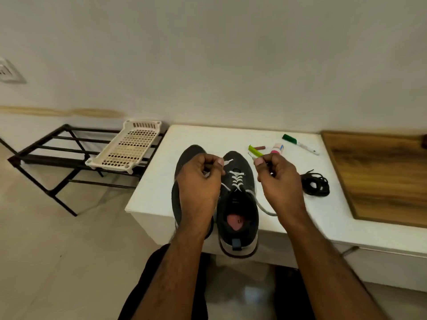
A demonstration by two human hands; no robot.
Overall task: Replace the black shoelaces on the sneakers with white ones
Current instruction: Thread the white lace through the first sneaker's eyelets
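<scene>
At the frame's centre, two dark sneakers [238, 204] sat on the white table [157, 195]. Both hands, left hand [199, 181] and right hand [278, 179], pinched the white lace [236, 180] ends above them; black laces [315, 183] lay coiled at right.

— How many shoes are on my white desk [161, 199]?
— Two dark grey sneakers [239, 204], one white shoelace [236, 181], one bundle of black laces [315, 183].
— And the small things?
— One green-capped marker [300, 144], one small white-and-pink tube [277, 148], one cream plastic tray [126, 148].
</scene>
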